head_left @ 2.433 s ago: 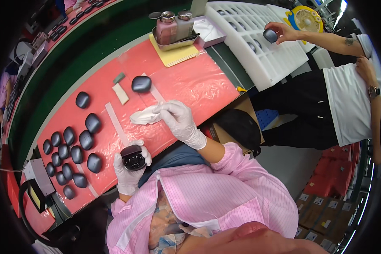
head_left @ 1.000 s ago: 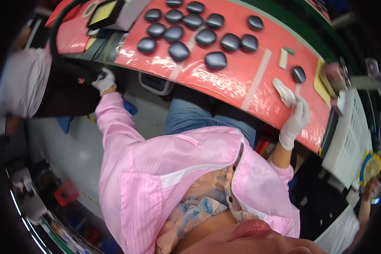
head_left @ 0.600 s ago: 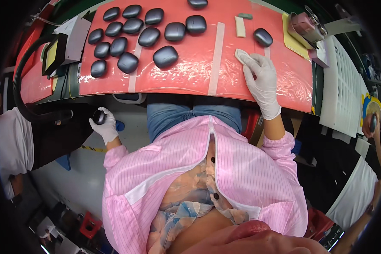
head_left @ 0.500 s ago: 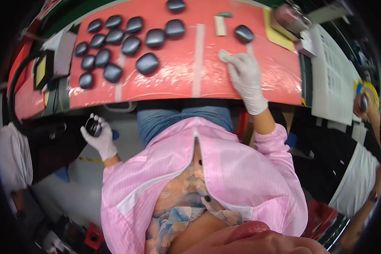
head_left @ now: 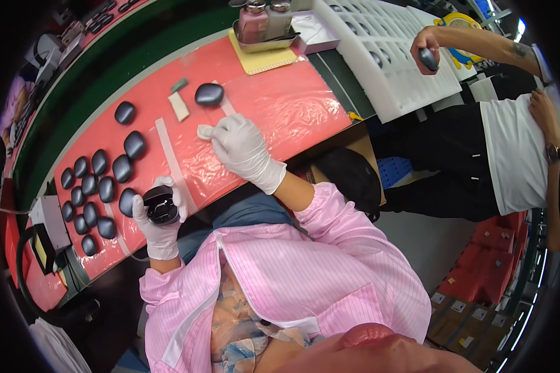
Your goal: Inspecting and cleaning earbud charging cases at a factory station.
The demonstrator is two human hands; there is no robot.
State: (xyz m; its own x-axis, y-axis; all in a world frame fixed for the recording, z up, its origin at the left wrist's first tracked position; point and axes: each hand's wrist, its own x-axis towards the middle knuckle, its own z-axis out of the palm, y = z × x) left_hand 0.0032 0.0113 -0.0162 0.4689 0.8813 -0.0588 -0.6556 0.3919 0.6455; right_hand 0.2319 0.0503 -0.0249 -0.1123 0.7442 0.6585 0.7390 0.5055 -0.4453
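Note:
My gloved left hand (head_left: 158, 239) is closed round a dark rounded case (head_left: 162, 207), held over the table's near edge with its black recessed inside facing up. It looks like an earbud charging case. My gloved right hand (head_left: 244, 152) is closed too, pinching a small white pad (head_left: 204, 132) between thumb and fingers just above the red mat (head_left: 286, 115). Beyond it lies a single glossy dark case (head_left: 209, 94), beside a white block (head_left: 178, 107) and a small green piece (head_left: 179, 84). Several similar cases (head_left: 107, 189) are spread over the mat's left part.
At the back stand two pump bottles (head_left: 253, 22) in a metal tray, near a yellow notepad (head_left: 266, 60). A white foam tray (head_left: 392, 93) fills the right side. There a co-worker's hand (head_left: 424, 46) holds a dark case. A grey box (head_left: 51, 221) stands far left.
My left hand has come up from beside the table to its near edge with the case, whose inside now shows. My right hand still pinches the pad. The view has swung right.

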